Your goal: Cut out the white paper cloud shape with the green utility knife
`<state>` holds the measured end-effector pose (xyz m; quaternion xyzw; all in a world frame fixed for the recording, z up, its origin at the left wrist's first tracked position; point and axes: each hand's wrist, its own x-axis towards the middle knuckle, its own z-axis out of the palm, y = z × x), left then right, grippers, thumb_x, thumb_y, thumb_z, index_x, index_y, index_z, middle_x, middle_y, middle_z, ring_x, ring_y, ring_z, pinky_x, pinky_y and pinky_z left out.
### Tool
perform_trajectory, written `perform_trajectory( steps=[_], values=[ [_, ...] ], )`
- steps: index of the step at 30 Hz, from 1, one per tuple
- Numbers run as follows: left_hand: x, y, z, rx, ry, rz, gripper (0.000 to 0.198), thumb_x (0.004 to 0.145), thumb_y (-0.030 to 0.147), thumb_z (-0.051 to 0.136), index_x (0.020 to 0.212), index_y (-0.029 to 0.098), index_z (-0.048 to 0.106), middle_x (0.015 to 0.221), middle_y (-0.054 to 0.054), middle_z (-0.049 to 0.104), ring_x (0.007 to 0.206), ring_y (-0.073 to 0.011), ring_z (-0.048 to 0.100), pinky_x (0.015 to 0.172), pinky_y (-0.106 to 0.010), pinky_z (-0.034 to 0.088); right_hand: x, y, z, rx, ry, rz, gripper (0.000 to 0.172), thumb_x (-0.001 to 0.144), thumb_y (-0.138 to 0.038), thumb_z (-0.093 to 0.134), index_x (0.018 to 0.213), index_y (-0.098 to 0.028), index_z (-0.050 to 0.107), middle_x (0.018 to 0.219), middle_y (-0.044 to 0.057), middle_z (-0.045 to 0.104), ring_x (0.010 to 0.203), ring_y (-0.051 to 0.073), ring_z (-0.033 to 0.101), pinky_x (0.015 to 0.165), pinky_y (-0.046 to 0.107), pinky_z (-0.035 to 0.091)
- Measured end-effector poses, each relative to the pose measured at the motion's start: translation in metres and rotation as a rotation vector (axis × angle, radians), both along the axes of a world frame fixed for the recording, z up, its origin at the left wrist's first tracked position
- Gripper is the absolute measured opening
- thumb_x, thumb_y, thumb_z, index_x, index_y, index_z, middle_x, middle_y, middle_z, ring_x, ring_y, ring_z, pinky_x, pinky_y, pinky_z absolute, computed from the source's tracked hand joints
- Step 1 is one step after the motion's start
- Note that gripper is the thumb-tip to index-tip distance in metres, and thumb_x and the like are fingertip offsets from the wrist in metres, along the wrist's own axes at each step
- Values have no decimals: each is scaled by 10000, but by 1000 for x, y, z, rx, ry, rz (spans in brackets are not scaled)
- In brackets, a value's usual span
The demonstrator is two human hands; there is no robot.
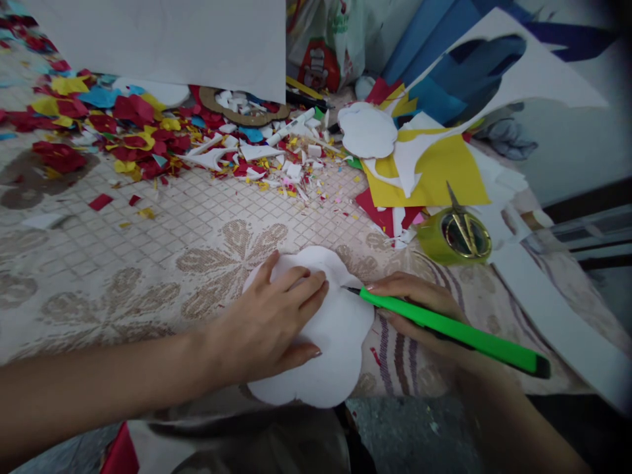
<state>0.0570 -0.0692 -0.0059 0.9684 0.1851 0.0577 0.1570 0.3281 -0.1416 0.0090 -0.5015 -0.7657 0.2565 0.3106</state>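
Note:
A white flower-shaped cutout (336, 355) lies flat at the table's near edge. My left hand (276, 316) presses on its upper left part, fingers stretched out over the surface. In my right hand (424, 303) is a green utility knife (444, 324) with a black end, closed between thumb and fingers. Its dark, narrow tip meets the cutout just right of my left fingertips. Whether the tip has gone into the material I cannot tell.
Red, yellow, blue and white scraps (133, 131) litter the back of the patterned tablecloth (148, 263). Small scissors rest on a yellow tape roll (434, 238) at right, near a yellow sheet (444, 171) and another white flower cutout (368, 130). A white strip (557, 316) runs along the right edge.

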Motion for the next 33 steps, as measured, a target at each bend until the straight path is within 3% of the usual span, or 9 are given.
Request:
perform_trajectory(
  steps=[14,27,33],
  values=[
    [0,-1,1,24,-25,8,598,917,438,643,1378,83,506,1430,-118,560,1299,-322,461,1150,-640,214,9,-3,-5,19,41,38,362,900,-130,641,1211,-314,655,1053,1,745,967,161,714,828,261,579],
    [-1,-2,0,49,-19,17,599,916,454,644,1376,95,511,1434,-106,562,1298,-306,461,1147,-605,216,12,-10,-6,-76,51,-17,333,931,-167,615,1220,-329,649,1104,18,724,1021,184,693,821,286,572],
    [0,-2,0,138,24,75,682,913,584,611,1389,105,517,1417,-131,564,1243,-332,499,1069,-606,311,8,9,-4,0,41,28,300,935,-163,611,1201,-295,656,1056,25,729,985,179,690,803,291,560]
  ],
)
